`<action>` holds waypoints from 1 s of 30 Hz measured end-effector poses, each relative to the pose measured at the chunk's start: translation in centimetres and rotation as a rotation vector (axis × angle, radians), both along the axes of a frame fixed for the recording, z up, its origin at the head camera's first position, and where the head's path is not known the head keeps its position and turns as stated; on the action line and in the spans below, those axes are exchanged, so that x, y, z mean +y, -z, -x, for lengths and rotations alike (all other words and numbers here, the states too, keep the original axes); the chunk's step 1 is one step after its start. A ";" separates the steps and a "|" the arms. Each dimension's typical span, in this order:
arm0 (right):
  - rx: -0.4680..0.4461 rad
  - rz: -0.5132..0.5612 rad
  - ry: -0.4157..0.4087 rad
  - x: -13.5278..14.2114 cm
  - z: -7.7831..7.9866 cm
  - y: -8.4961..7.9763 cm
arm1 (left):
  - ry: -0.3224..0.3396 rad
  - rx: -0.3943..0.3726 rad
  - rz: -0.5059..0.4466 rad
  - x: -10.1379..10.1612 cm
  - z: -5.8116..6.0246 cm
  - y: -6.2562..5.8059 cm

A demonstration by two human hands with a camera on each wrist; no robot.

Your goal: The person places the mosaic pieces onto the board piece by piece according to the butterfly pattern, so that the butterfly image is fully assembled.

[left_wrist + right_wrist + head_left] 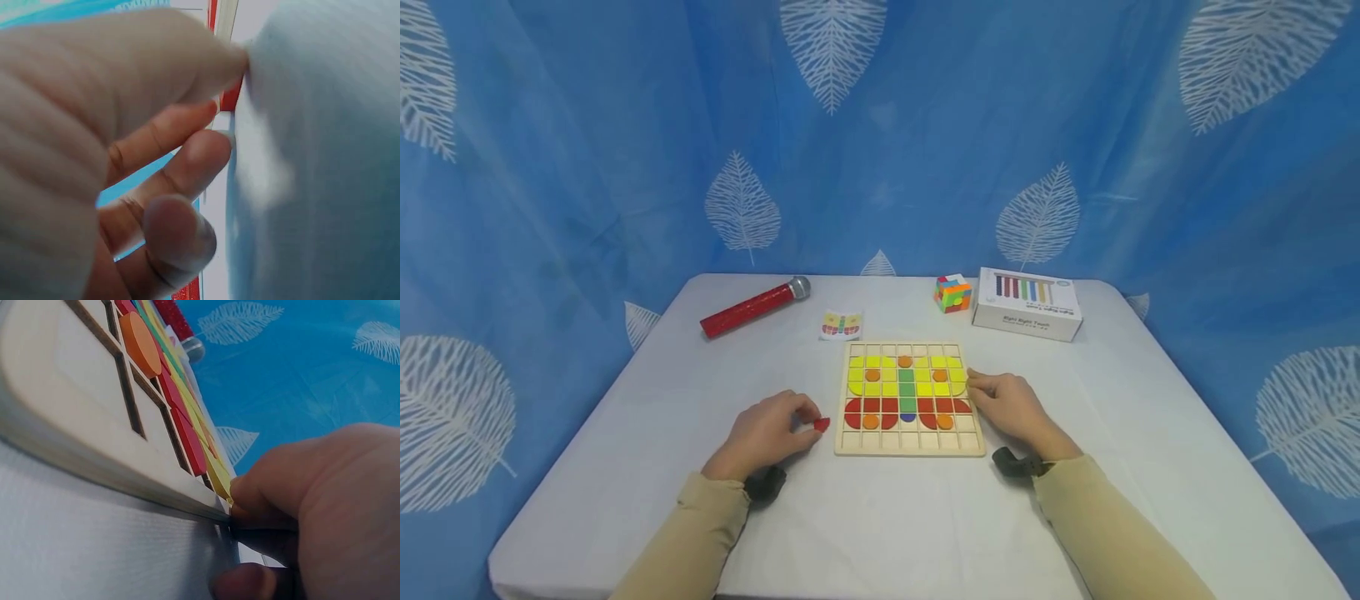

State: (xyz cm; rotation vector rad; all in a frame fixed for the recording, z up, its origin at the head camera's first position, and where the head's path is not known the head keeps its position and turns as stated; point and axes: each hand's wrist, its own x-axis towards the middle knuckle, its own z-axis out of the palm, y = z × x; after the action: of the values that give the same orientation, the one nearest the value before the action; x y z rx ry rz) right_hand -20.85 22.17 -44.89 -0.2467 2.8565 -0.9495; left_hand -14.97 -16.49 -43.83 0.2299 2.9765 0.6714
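Observation:
A wooden grid board (pixel 910 447) lies flat on the table, with yellow, red, orange, green and blue pieces set in its squares in a butterfly-like pattern. Left of the board, my left hand (pixel 771 429) holds a small red piece (pixel 822 425) between thumb and fingertips, low over the cloth. The left wrist view shows part of that red piece (pixel 230 99) beside the thumb. At the board's right edge my right hand (pixel 1011 404) grips the rim, thumb by a yellow piece (pixel 217 475); some of its fingers are hidden.
Above the board lies a small pattern card (pixel 841 326). A red toy microphone (pixel 752 308) is at the back left. A colourful puzzle cube (pixel 952 294) and a white box (pixel 1028 304) stand at the back right, on a white-covered table (pixel 880 517).

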 end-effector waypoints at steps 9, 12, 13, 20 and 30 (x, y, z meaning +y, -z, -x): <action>0.054 -0.035 -0.011 0.3 0.0 0.4 | 0.014 0.011 -0.005 0.2 0.2 0.1; 0.059 -0.033 -0.002 0.4 -0.1 0.5 | 0.018 0.027 -0.013 0.4 0.3 0.0; 0.061 -0.035 -0.001 0.4 -0.2 0.5 | 0.019 0.040 -0.018 0.6 0.3 -0.1; 0.078 -0.049 -0.009 0.1 0.0 0.5 | 0.120 0.124 -0.090 5.0 -0.3 -1.3; 0.099 -0.015 -0.019 -0.1 0.3 0.8 | 0.210 0.129 -0.023 14.5 0.6 -2.0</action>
State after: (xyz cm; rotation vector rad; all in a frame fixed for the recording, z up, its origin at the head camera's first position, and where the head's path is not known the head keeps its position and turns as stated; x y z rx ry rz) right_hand -21.14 22.04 -45.64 -0.3273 2.9441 -0.9380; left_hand -15.53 -1.96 -41.88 0.5999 3.0055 0.6892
